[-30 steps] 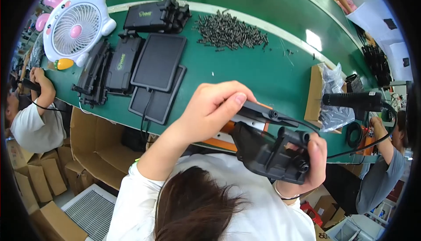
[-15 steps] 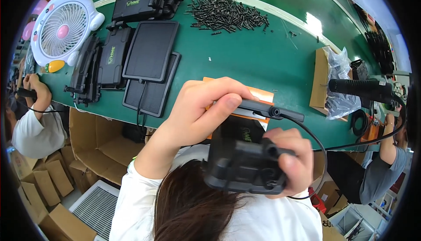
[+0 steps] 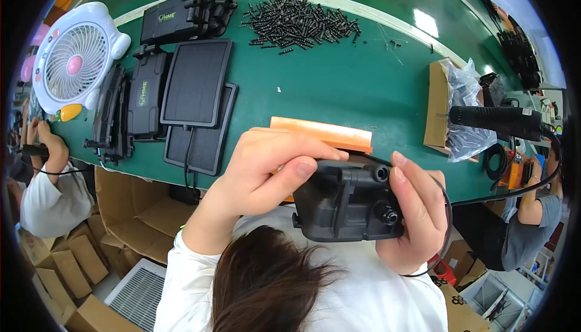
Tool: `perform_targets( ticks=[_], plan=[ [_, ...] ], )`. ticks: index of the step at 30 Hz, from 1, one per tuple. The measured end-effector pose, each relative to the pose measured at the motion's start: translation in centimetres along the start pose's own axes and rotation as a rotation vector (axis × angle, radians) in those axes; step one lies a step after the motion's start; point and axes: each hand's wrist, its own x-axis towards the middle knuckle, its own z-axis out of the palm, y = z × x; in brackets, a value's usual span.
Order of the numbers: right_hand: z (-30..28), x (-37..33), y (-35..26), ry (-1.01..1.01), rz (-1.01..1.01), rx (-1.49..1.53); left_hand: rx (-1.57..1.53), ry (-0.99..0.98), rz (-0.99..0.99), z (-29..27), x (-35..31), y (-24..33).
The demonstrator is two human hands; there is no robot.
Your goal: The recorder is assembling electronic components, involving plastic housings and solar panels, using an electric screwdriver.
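A black plastic case (image 3: pixel 330 208) with molded ribs and round fittings on its face is held up before my chest. My right hand (image 3: pixel 417 217) grips its right end, thumb and fingers closed. At its upper left, my left hand (image 3: pixel 266 166) is closed in a pinch on the dark edge of a thin black panel, now mostly hidden behind the case. A black cable (image 3: pixel 449 211) loops down past my right hand. Just beyond the case lies an orange block (image 3: pixel 321 132) on the green table, partly covered by my hands.
Black solar panels (image 3: pixel 196 81) and closed black cases (image 3: pixel 145 96) lie at left, beside a white fan (image 3: pixel 72 60). A pile of small black ribbed parts (image 3: pixel 302 22) sits at the back. Right, a carton (image 3: pixel 437 105) with plastic wrap adjoins a black heat gun (image 3: pixel 496 120). Co-workers sit both sides.
The case has risen and turned so its ribbed, fitted face shows sharply. The panel's edge, plain before, has gone mostly behind it. My right hand has shifted to the case's right end.
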Motion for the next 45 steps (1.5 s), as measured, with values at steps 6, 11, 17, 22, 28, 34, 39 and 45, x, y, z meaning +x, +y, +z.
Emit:
perform_targets(
  ticks=[6, 11, 17, 22, 28, 34, 39, 45],
  plan=[
    [-0.1, -0.2, 0.2, -0.041, 0.059, 0.024, 0.501, 0.158, -0.052, -1.8, 4.2, -3.2],
    [-2.7, 0.8, 3.4, -0.280, 0.070, 0.623, 1.258, 0.214, -0.103, -2.2, 8.3, -10.1],
    [-0.7, -0.3, 7.1, 0.054, 0.176, 1.198, 1.249, 0.166, -0.138, -2.3, 8.2, -11.7],
    [1.2, -1.1, 8.8, -0.043, 0.372, 1.567, 0.116, 0.263, -0.124, -0.2, 7.0, 0.2],
    [1.1, -1.9, 9.1, -0.003, 0.346, 1.562, 0.256, 0.033, 0.179, 2.2, 4.2, 5.2],
    [1.2, -2.3, 8.6, 0.057, 0.376, 1.500, 0.458, 0.072, 0.230, 2.6, 3.8, 5.8],
    [-0.7, -2.4, 9.0, 0.591, 0.290, 0.869, 0.694, 0.070, 0.307, 3.3, 3.4, 6.5],
    [-2.9, 0.4, 12.3, 0.928, 0.349, 0.054, 0.435, 0.077, 0.352, 2.8, 2.9, 5.1]
  ],
)
